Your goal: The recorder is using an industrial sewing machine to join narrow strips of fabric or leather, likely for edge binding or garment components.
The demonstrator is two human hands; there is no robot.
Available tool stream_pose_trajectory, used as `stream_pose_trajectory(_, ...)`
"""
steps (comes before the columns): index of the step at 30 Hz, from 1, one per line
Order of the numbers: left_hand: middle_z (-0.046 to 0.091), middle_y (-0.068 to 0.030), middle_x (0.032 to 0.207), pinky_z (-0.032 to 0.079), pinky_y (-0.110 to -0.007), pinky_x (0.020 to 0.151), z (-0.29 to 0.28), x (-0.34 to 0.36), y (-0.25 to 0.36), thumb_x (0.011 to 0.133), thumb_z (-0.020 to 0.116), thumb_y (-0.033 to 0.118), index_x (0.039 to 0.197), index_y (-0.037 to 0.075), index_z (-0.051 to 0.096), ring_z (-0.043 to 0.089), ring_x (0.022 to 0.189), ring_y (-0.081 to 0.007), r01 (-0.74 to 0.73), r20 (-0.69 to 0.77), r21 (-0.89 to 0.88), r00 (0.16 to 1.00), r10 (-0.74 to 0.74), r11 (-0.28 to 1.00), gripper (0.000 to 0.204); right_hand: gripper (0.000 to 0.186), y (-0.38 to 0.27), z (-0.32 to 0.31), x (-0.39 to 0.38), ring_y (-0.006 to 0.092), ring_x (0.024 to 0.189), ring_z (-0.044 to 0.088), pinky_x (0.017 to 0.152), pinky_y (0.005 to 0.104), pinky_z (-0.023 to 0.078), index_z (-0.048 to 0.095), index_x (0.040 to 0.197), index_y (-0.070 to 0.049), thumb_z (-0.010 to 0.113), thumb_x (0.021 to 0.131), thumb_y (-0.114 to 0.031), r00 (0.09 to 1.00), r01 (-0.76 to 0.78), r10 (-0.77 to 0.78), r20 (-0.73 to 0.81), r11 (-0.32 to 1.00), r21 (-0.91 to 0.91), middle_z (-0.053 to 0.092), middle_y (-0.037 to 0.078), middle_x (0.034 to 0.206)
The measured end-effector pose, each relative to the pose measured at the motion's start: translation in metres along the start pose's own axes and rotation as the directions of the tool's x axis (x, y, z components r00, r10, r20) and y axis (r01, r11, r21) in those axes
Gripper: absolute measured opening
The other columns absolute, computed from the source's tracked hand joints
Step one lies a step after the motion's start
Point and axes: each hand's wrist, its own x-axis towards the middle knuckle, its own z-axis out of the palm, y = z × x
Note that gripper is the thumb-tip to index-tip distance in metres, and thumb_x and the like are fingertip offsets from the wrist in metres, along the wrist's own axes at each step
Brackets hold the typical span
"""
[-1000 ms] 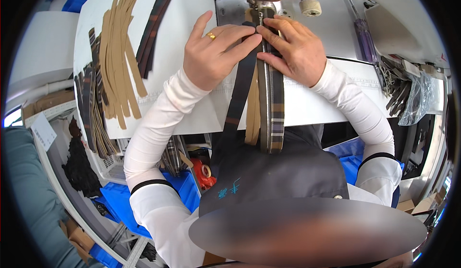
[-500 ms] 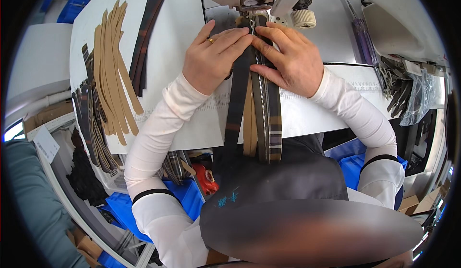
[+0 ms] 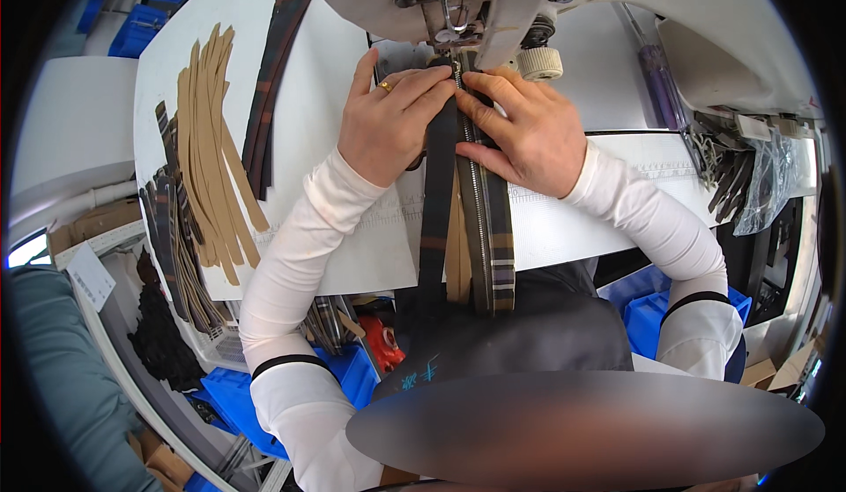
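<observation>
My left hand [image 3: 388,118] has a gold ring and bent fingertips gripping a dark fabric strip [image 3: 435,228] just below the presser foot of a sewing machine [image 3: 449,38]. Alongside, my right hand [image 3: 529,135] holds a metal zipper [image 3: 476,219] on dark tape with plaid edging, thumb and fingers bent over it. Both sets of fingertips nearly meet. A tan strip [image 3: 456,254] lies between the dark strip and zipper; their lower ends hang over the front table edge onto my dark apron. The upper ends under the machine are partly hidden.
Tan strips [image 3: 207,140] and plaid strips [image 3: 167,245] lie on the white table [image 3: 335,263] at left, dark strips [image 3: 282,69] behind. At right are a purple-handled tool [image 3: 661,87], scraps [image 3: 723,175] and a plastic bag [image 3: 767,192]. Blue bins [image 3: 643,320] sit below.
The view has shifted, showing more of the machine. My fingertips and the strips have moved slightly toward the presser foot; both hands keep their hold.
</observation>
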Motion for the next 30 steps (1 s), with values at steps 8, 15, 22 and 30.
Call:
stream_pose_trajectory(8, 0.065, -0.0004, 0.109, 0.030, -0.054, 0.103, 0.0008, -0.0006, 0.0011, 0.078, 0.061, 0.006, 0.099, 0.008, 0.067, 0.064, 0.090, -0.0159, 0.022, 0.019, 0.026, 1.000, -0.023, 0.999, 0.021, 0.049, -0.0021, -0.0010, 0.0010, 0.0261, 0.098, 0.054, 0.084, 0.0355, 0.045, 0.062, 0.106, 0.000, 0.073, 0.072, -0.033, 0.999, 0.003, -0.002, -0.037, 1.000, 0.021, 0.054, 0.010, 0.101)
stream_pose_trajectory(15, 0.065, 0.0004, 0.108, 0.027, -0.057, 0.105, 0.0021, 0.0012, 0.0017, 0.078, 0.062, 0.007, 0.097, 0.008, 0.068, 0.064, 0.089, -0.0144, 0.014, -0.011, 0.028, 1.000, -0.013, 1.000, 0.020, 0.049, -0.0016, -0.0014, -0.0002, 0.0267, 0.102, 0.053, 0.087, 0.0355, 0.045, 0.062, 0.106, 0.001, 0.072, 0.072, -0.033, 0.999, -0.007, 0.008, -0.034, 1.000, 0.013, 0.054, 0.010, 0.102)
stream_pose_trajectory(22, 0.065, 0.0012, 0.107, 0.025, -0.057, 0.106, -0.0005, 0.0036, 0.0011, 0.078, 0.062, 0.007, 0.097, 0.009, 0.068, 0.065, 0.088, -0.0142, 0.003, -0.011, 0.070, 1.000, -0.002, 0.998, 0.020, 0.050, -0.0015, 0.0000, -0.0001, 0.0272, 0.106, 0.053, 0.088, 0.0354, 0.045, 0.062, 0.106, 0.001, 0.072, 0.073, -0.034, 0.999, -0.012, 0.013, -0.046, 1.000, 0.020, 0.054, 0.011, 0.104)
stream_pose_trajectory(30, 0.064, 0.0019, 0.102, 0.024, -0.056, 0.106, -0.0002, 0.0046, 0.0020, 0.077, 0.063, 0.006, 0.097, 0.009, 0.068, 0.064, 0.081, -0.0161, 0.004, -0.023, 0.083, 1.000, -0.002, 0.997, 0.021, 0.049, -0.0003, 0.0006, -0.0015, 0.0220, 0.079, 0.058, 0.070, 0.0322, 0.047, 0.061, 0.113, -0.005, 0.071, 0.076, -0.035, 0.999, -0.010, 0.010, -0.050, 1.000, -0.007, 0.055, 0.009, 0.114)
